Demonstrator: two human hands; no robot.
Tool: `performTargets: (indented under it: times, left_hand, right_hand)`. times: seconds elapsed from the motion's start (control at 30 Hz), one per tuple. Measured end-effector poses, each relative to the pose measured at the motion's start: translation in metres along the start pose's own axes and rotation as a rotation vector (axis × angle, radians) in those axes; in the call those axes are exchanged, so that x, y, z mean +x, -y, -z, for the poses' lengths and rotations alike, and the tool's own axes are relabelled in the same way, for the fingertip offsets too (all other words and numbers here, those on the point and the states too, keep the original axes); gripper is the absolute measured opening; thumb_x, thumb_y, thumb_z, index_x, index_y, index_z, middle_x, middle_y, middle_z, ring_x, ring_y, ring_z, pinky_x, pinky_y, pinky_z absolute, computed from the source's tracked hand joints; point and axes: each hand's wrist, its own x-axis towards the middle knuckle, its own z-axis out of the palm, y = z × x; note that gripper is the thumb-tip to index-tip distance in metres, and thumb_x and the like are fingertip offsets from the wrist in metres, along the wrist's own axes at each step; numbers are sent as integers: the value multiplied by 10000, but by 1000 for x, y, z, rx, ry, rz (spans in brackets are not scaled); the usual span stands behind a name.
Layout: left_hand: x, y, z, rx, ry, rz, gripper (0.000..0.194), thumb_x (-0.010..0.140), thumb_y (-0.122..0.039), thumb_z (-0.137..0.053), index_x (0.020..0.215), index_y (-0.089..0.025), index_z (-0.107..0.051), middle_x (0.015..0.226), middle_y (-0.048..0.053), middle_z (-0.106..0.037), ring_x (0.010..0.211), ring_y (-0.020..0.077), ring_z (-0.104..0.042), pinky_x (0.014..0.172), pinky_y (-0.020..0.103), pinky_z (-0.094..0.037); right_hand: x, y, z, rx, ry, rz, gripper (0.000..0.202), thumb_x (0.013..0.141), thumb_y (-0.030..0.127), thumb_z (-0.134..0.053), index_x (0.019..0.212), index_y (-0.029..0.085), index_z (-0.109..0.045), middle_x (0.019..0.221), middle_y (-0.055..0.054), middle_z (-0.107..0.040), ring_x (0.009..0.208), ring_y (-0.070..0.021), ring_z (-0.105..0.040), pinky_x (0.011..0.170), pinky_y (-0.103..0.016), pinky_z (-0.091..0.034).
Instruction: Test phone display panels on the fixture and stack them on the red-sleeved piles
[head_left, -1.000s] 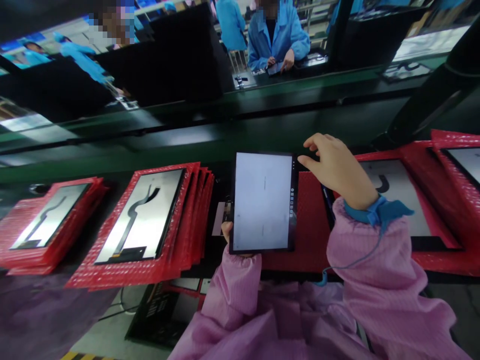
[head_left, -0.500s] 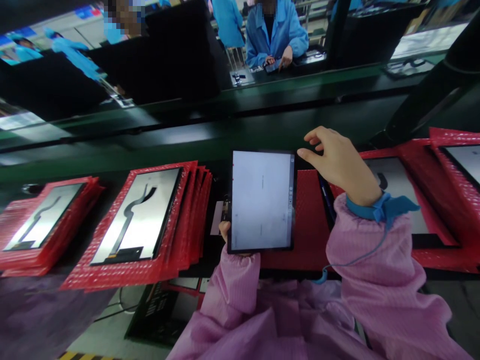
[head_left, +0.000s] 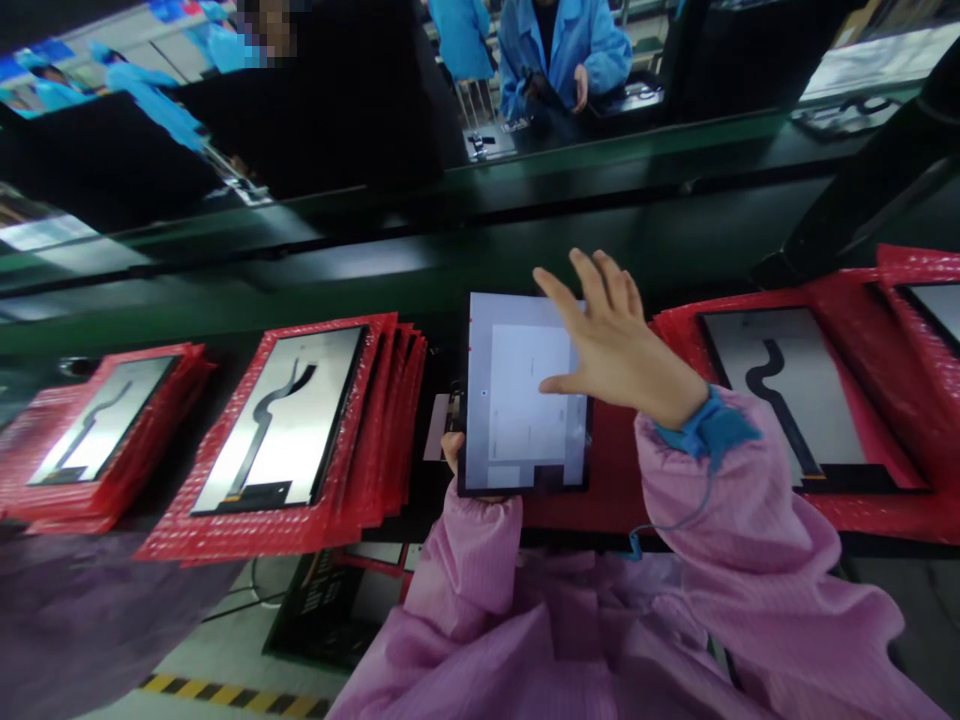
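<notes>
A lit tablet with a pale screen stands tilted up in front of me. My left hand grips it from behind at the lower left; only the thumb shows at its edge, the other fingers are hidden. Over the upper right of the screen hovers my right hand, fingers spread and holding nothing. Whether a fingertip touches the glass I cannot tell. A blue wrist strap with a thin cord circles the right wrist. Under and beside the tablet lies a red mat.
On the left are two stacks of red bubble bags topped by display panels with dark ribbon cables. Another panel lies on red bags at right. A dark post rises there. Across the green bench, a person in blue works.
My right hand has moved left over the screen and its fingers have spread. The tablet's display now shows a smaller page with grey margins. My left hand still holds it.
</notes>
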Motion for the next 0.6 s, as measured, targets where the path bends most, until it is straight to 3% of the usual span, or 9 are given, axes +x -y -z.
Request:
performTargets:
  times: [0.1,0.17,0.33,0.47,0.6]
  left_hand:
    - [1,2,-1,-38,45,-29,700,728,-597,-580,1294,-198,-680,1263,116,-734,1337,425,-551,1111,600,-430]
    - [2,2,3,-56,44,-75,627,753,-583,-576,1244,-216,-705,1213,89,-755,1300,391,-582,1089,546,-461]
    - [3,-2,17,-23,3,-11,470,721,-529,-661,1088,-247,-742,946,30,-796,966,310,-705,864,422,-560]
    - [1,-5,15,-28,3,-18,488,730,-540,-661,1126,-262,-725,1010,24,-794,1025,321,-693,900,445,-547]
    - [-1,-3,5,-49,3,-51,476,748,-535,-632,1114,-249,-737,1049,36,-792,1153,333,-659,968,443,-529]
  right_hand:
    - [5,11,-12,-17,-4,8,1204,715,492,-865,1632,272,-115,1689,-181,-132,1553,-487,-70,1193,-760,-135]
    - [9,10,-14,-17,-77,-59,1141,766,455,-834,1630,268,-114,1681,-188,-148,1549,-482,-98,1195,-758,-137]
    - [17,-6,-12,45,-262,-234,910,901,439,-696,1611,274,-151,1624,-197,-225,1518,-499,-178,1150,-805,-183]
    - [15,-9,-7,98,-213,-215,877,923,427,-662,1612,294,-136,1616,-188,-220,1519,-495,-170,1138,-807,-216]
    - [6,5,4,89,-96,-91,1017,832,432,-777,1618,311,-141,1650,-167,-204,1542,-487,-126,1168,-787,-194]
